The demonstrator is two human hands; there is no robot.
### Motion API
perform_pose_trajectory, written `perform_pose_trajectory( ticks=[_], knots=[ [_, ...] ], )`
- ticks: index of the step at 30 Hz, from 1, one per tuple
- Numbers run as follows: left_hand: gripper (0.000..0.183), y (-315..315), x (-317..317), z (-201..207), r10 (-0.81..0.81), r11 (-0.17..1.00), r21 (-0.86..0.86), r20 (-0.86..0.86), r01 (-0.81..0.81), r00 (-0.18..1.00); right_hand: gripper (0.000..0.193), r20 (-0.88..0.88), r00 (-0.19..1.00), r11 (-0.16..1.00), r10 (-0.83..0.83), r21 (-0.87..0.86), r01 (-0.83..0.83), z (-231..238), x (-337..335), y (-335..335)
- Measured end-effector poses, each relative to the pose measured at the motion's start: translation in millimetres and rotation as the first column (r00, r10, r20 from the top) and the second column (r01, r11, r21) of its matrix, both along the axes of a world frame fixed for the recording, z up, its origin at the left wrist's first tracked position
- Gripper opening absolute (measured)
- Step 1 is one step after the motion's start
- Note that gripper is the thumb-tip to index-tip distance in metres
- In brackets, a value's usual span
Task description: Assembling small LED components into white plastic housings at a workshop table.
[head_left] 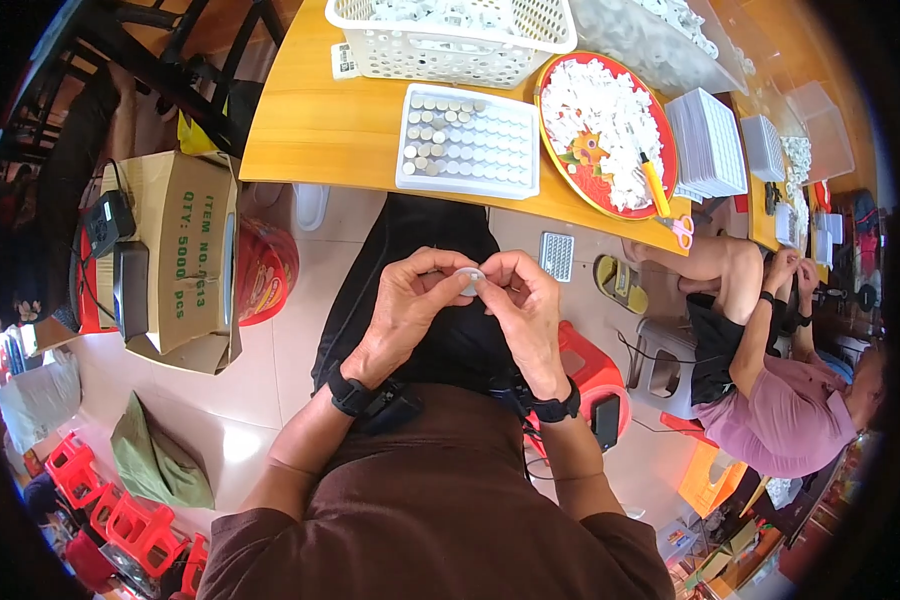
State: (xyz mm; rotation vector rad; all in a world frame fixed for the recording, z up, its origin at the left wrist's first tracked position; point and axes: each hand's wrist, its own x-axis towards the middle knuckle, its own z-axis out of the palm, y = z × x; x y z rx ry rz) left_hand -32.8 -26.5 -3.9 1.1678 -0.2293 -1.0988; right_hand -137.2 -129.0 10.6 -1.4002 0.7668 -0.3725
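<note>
Just beyond the brown shirt (440, 500), the left hand (413, 310) and right hand (520, 305) meet over the lap, thumbs and forefingers pinching a small pale disc (468, 283) between them. The disc is held up off the worktop (320, 130), short of its near edge. Both wrists wear black bands, and black trousers (425, 240) show beneath. To the right, a dark phone (605, 422) lies on a red stool (570, 350).

On the worktop, a white tray (500, 150) of round wells holds grey discs (438, 137), mostly toward its left side. Right of it, a red plate (602, 185) carries a heap of small white pieces (595, 100) and a yellow-handled tool (654, 187); pink-handled scissors (682, 230) lie near its rim. Behind the tray stands a perforated white basket (440, 65). Farther right, a co-worker (785, 410) in pink sits.
</note>
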Motion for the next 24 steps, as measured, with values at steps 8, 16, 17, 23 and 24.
perform_pose_trajectory(
  ticks=[8,16,17,23,24],
  knots=[
    [0.011,3,-2,-7,0.031,0.999,-0.032,0.109,-0.028,0.994,0.006,0.060,0.998,0.991,-0.037,0.132,0.028,-6,2,4],
    [0.011,3,2,0,0.014,0.998,0.068,0.017,-0.015,1.000,0.006,-0.022,0.998,0.997,-0.065,-0.050,0.064,-8,4,12],
    [0.011,4,3,1,-0.006,0.995,0.102,-0.045,0.011,0.999,0.006,0.015,0.997,0.997,-0.076,0.012,0.076,-6,3,13],
    [0.017,2,1,0,-0.039,0.998,0.056,0.042,0.037,0.998,0.014,0.053,0.993,0.994,-0.108,0.029,0.107,-5,-5,11],
    [0.017,2,1,0,-0.040,0.998,0.055,0.042,0.038,0.998,0.016,0.045,0.992,0.993,-0.117,0.024,0.116,-3,-6,9]
  ],
)
